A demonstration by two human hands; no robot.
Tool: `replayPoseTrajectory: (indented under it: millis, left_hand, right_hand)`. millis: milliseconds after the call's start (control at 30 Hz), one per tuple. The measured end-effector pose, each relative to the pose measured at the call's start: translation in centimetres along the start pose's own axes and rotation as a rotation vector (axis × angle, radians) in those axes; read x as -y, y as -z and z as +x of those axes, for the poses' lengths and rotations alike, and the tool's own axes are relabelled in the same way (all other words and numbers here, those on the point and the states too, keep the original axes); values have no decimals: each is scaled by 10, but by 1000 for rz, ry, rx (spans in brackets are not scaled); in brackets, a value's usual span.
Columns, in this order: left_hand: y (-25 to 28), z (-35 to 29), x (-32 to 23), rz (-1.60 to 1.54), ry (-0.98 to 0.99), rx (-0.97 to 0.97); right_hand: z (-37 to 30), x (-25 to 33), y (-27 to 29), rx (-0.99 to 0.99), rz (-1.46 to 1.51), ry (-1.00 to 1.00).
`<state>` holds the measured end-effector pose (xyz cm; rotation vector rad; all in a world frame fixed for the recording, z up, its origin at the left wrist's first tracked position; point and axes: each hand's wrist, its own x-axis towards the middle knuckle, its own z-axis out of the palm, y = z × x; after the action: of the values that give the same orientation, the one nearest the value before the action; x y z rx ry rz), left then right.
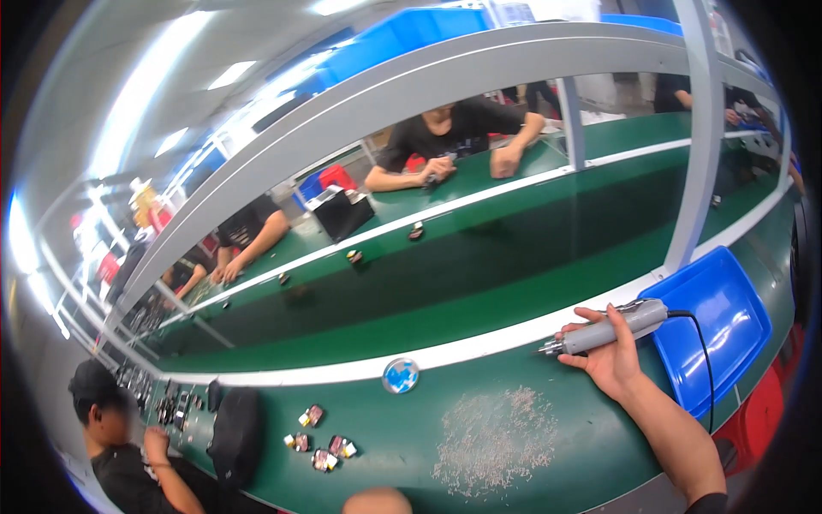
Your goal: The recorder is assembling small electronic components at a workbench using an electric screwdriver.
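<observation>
My right hand (610,367) holds a grey electric screwdriver (640,316) level above the green bench, its bit end pointing left and its black cord trailing off to the right. The fingers lie around the tool's body. Below and to the left, a loose scatter of tiny screw-like pieces (495,441) covers part of the bench. Several small dark assemblies with white and yellow parts (325,460) lie farther left. Only a rounded bit of bare skin, seemingly my left hand (377,502), shows at the lower edge; its fingers are hidden.
An empty-looking blue tray (717,287) sits at the right, beside a grey post (698,163). A round dish with blue contents (417,377) stands near the white rail. Beyond it runs a green conveyor (514,265) carrying small parts. A black bag (235,437) and a co-worker (107,437) are at left.
</observation>
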<state>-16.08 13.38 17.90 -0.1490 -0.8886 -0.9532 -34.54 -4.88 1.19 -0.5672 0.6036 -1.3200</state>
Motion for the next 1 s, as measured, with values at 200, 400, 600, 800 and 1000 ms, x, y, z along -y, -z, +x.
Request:
replayPoseTrajectory:
  millis: [200,400,600,800,1000]
  left_hand:
    - [8,-26,24,-311,150,-344]
    - [11,-21,48,-555,134,-209]
    - [5,-11,75,-708,84,-77]
    - [-10,0,93,-806,65,70]
    - [-11,8,98,-836,81,188]
  right_hand:
    - [17,-15,3,19,14,-65]
    - [13,-18,-1,-32,27,-67]
    - [9,-19,-3,-120,11,-42]
    - [18,-23,1,-104,21,-66]
    - [15,-25,-6,-118,23,-22]
